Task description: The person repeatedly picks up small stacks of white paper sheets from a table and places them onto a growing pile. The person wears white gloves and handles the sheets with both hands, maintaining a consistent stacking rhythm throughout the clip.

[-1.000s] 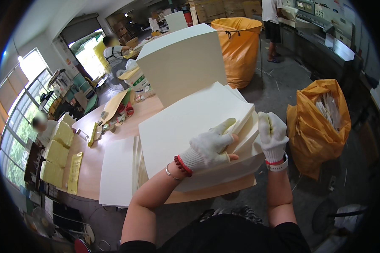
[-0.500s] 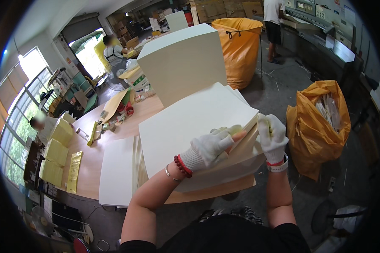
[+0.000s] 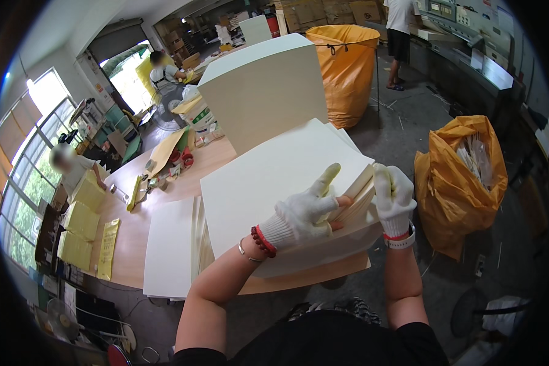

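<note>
A thick stack of large white paper sheets [image 3: 262, 177] lies on the table before me, its near right edge bent up and fanned into layers. My left hand [image 3: 305, 215], in a white glove with bare fingertips showing, rests at that edge. Its thumb is raised away from the paper, and its other fingertips touch the fanned layers. My right hand [image 3: 394, 194], gloved too, is closed on the lifted right corner of the sheets. Its fingertips are partly hidden from view.
Behind stands a taller paper stack [image 3: 265, 91]. A lower stack [image 3: 168, 247] lies left on the wooden table [image 3: 125, 229], with yellow bundles [image 3: 82, 219] beyond. Orange bags [image 3: 341, 79] stand right and behind. Co-workers are at the left, back and far right.
My left thumb has lifted off the sheets and points up, and the fanned edge shows more spread layers. My right hand keeps its grip. The co-worker at left has straightened up.
</note>
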{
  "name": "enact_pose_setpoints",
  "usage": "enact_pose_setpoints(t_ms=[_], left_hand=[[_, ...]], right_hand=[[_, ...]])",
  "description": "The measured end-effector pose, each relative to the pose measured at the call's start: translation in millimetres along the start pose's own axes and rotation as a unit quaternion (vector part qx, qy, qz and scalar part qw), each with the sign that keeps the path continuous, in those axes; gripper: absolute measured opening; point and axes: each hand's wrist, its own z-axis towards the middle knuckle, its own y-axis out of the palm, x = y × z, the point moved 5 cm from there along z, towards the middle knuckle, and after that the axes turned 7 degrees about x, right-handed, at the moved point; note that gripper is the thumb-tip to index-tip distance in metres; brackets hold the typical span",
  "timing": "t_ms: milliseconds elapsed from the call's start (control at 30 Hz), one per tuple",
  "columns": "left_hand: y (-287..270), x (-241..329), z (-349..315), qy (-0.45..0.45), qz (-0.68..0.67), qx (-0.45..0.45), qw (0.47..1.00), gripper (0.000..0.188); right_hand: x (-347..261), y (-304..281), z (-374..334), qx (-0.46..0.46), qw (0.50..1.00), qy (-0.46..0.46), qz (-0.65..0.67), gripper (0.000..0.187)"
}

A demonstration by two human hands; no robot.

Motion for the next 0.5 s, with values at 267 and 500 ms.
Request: enact_pose_setpoints(t_ms=[267, 500], left_hand=[[-2.6, 13.0, 3.2, 0.003, 0.076, -0.073, 0.994, 0.062], [2.1, 4.0, 0.8, 0.021, 0.058, -0.009, 0.998, 0.055]], right_hand=[[6.4, 2.0, 0.0, -0.028, 0.995, 0.075, 0.065, 0.008], [3.6, 2.7, -1.0, -0.028, 0.999, 0.037, 0.022, 0.013]])
